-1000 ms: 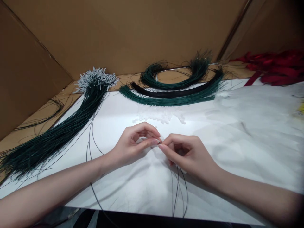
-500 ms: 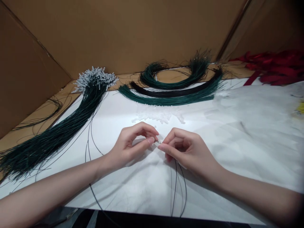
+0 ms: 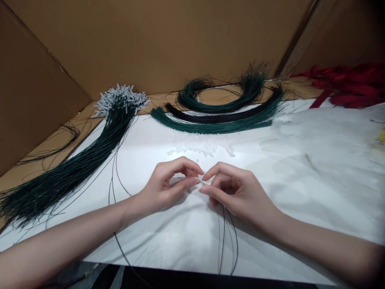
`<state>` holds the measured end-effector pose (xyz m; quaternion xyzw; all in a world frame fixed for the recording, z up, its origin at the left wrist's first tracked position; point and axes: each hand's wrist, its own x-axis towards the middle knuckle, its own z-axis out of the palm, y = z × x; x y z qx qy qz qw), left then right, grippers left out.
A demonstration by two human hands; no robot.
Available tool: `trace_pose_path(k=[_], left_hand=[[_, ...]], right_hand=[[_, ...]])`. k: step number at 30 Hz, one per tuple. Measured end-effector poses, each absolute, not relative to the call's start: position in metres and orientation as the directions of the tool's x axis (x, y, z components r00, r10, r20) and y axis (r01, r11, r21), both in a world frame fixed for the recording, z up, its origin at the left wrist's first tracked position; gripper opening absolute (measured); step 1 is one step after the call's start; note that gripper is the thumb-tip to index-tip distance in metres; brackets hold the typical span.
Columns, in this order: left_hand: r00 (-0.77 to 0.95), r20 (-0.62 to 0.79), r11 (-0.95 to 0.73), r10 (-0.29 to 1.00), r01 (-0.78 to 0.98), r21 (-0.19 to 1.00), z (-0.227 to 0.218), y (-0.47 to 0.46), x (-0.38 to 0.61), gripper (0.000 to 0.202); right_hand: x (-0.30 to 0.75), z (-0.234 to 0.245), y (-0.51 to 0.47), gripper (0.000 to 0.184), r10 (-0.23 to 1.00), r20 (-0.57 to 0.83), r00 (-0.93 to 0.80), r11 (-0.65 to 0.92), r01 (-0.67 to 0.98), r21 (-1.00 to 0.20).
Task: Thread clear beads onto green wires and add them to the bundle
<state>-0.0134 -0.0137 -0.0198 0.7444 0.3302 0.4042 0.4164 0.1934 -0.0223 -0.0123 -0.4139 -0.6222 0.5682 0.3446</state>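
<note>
My left hand and my right hand meet fingertip to fingertip over the white sheet. The left thumb and forefinger pinch a tiny clear bead. My right hand pinches the ends of thin dark green wires, which trail from under it toward the table's near edge. A scatter of small clear beads lies just beyond the hands.
A long bundle of green wires tipped with white beads runs diagonally on the left. Curved bundles of green and black wire lie at the back. Red ribbon-like pieces sit far right. Cardboard walls enclose the table.
Both hands stayed in place, only shifting slightly; the fingertips parted a little and came back together around the bead and wire end.
</note>
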Motion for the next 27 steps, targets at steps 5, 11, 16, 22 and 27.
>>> trace_pose_path(k=[5, 11, 16, 22, 27], left_hand=[[0.483, 0.344, -0.462, 0.805, 0.147, 0.875, -0.02, -0.015, -0.012, 0.017], [0.448, 0.301, -0.39, 0.842, 0.122, 0.913, -0.022, -0.014, -0.013, 0.019], [0.445, 0.275, -0.361, 0.852, 0.121, 0.925, -0.022, -0.015, -0.014, 0.018], [0.47, 0.256, -0.335, 0.845, 0.093, 0.937, -0.014, -0.007, -0.014, 0.011], [0.382, 0.421, -0.561, 0.822, 0.426, 0.71, -0.013, 0.016, -0.017, 0.016]], right_hand=[[0.194, -0.013, -0.023, 0.015, 0.895, 0.021, -0.445, 0.122, 0.2, -0.972], [0.193, -0.012, -0.024, 0.006, 0.881, 0.019, -0.473, 0.131, 0.205, -0.97], [0.193, -0.011, -0.024, 0.006, 0.879, -0.003, -0.477, 0.103, 0.196, -0.975], [0.193, -0.013, -0.023, 0.013, 0.878, 0.017, -0.479, 0.151, 0.243, -0.958], [0.193, -0.014, -0.023, 0.012, 0.869, -0.005, -0.495, 0.143, 0.261, -0.955]])
